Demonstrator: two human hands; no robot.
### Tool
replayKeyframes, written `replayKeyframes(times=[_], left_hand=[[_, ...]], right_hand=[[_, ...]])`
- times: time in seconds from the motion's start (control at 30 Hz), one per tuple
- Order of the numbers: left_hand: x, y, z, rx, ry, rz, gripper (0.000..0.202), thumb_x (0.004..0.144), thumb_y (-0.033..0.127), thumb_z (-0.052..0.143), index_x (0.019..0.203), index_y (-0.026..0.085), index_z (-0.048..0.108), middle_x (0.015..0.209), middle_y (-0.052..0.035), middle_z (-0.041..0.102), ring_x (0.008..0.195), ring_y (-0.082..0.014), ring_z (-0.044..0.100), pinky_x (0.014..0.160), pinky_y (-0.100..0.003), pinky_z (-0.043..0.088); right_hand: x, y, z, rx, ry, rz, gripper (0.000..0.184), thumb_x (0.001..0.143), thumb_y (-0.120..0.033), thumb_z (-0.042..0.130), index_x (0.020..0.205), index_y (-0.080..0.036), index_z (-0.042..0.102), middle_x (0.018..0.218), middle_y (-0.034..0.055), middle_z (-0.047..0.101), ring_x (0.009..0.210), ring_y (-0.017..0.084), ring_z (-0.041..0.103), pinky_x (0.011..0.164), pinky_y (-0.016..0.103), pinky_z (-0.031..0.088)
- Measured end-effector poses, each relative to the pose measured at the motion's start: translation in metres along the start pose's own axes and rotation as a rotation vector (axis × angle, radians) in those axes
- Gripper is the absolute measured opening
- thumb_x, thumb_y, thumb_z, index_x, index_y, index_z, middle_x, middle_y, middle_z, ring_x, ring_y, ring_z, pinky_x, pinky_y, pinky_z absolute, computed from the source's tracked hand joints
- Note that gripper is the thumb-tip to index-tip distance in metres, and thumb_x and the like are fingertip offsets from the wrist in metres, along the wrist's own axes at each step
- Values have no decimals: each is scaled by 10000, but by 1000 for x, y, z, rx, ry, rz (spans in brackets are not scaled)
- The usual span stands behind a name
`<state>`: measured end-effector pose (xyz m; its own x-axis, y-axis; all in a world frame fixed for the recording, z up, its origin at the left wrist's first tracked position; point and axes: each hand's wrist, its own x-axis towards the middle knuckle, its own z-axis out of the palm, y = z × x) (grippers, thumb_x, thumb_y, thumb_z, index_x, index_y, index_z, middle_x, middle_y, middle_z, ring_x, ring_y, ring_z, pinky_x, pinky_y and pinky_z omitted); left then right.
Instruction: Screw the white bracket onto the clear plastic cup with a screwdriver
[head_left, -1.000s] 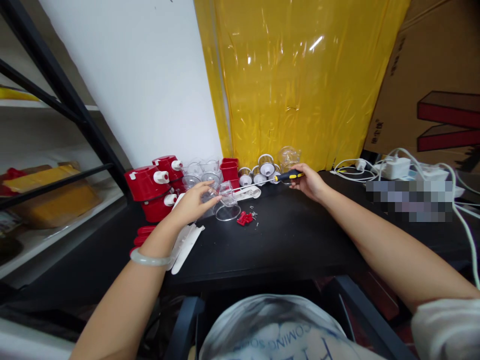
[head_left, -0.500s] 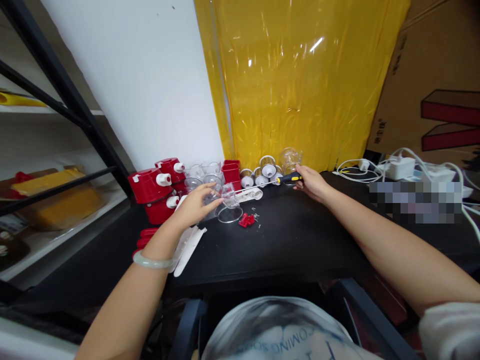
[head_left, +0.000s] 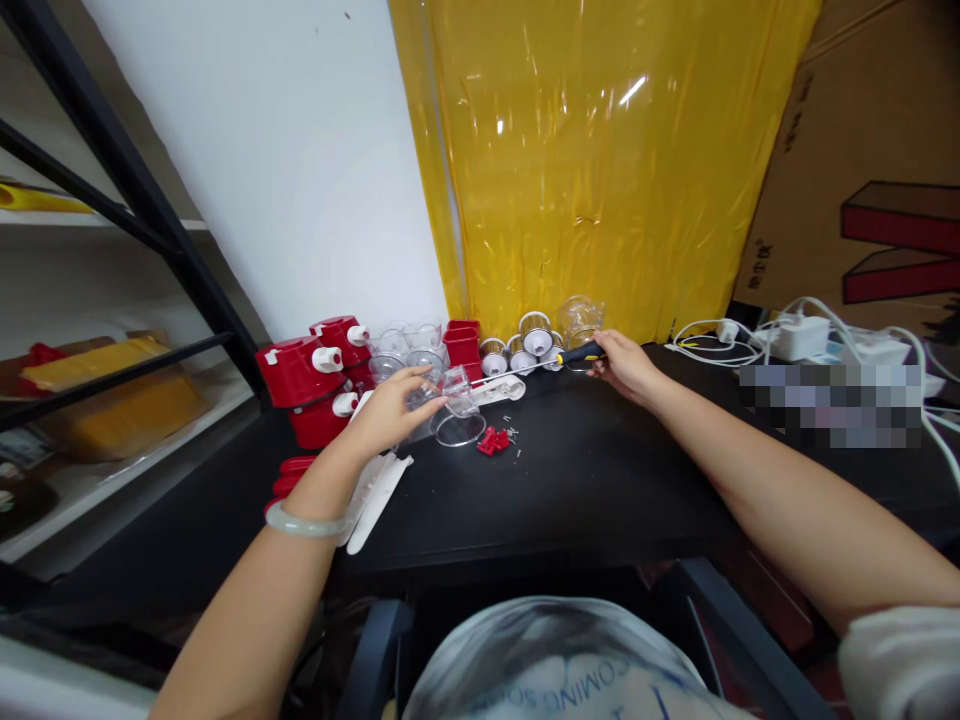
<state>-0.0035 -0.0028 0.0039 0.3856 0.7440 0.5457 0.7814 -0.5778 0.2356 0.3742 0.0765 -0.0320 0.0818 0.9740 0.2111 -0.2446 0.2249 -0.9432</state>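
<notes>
My left hand is closed on a clear plastic cup-like part, tilted with its round rim low over the black table. In my right hand is a screwdriver with a black and yellow handle, its long shaft pointing left to the clear part. Whether the tip sits on a screw is too small to tell. Just right of the clear part lie small red plastic pieces with several loose screws. A white elongated part rests behind the shaft.
Red housings with white knobs are stacked at left, near clear cups and a red container. Metal-sided cylinders stand at the back. White strips lie by my left wrist. Cables and white adapters are at right.
The screwdriver handle has turned slightly in my right hand, with its yellow marking shifted. My left hand and the clear part stay in place.
</notes>
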Motion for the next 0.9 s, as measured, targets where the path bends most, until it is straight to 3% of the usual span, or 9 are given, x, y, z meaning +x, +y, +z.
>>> replayKeyframes(times=[0.3, 0.57, 0.8, 0.9], left_hand=[[0, 0, 0, 4, -1, -4, 482, 888, 682, 573, 917, 211, 674, 1397, -143, 608, 1238, -335, 604, 1067, -490, 464], [0, 0, 1, -11, 5, 7, 465, 894, 665, 580, 898, 209, 672, 1391, -144, 609, 1232, -336, 609, 1069, -499, 464], [0, -4, 2, -32, 14, 15, 426, 897, 624, 607, 900, 204, 680, 1393, -146, 605, 1236, -333, 608, 1085, -498, 451], [0, -3, 1, -38, 19, 12, 423, 896, 623, 609, 883, 206, 677, 1390, -140, 608, 1233, -330, 611, 1084, -492, 456]], right_hand=[[-4, -3, 4, 29, -37, -8, 281, 818, -439, 716, 842, -241, 517, 562, -73, 490, 448, 73, 437, 510, 234, 502], [-9, -9, 7, 125, -74, -2, 192, 791, -328, 673, 888, -243, 531, 727, -45, 579, 527, 93, 527, 546, 263, 504], [-2, 0, 3, -66, -52, -125, 366, 801, -563, 693, 822, -240, 522, 540, -75, 472, 425, 85, 432, 507, 261, 490], [-5, -2, 5, -28, -53, -94, 307, 799, -484, 709, 834, -243, 522, 535, -81, 474, 427, 83, 426, 505, 253, 482]])
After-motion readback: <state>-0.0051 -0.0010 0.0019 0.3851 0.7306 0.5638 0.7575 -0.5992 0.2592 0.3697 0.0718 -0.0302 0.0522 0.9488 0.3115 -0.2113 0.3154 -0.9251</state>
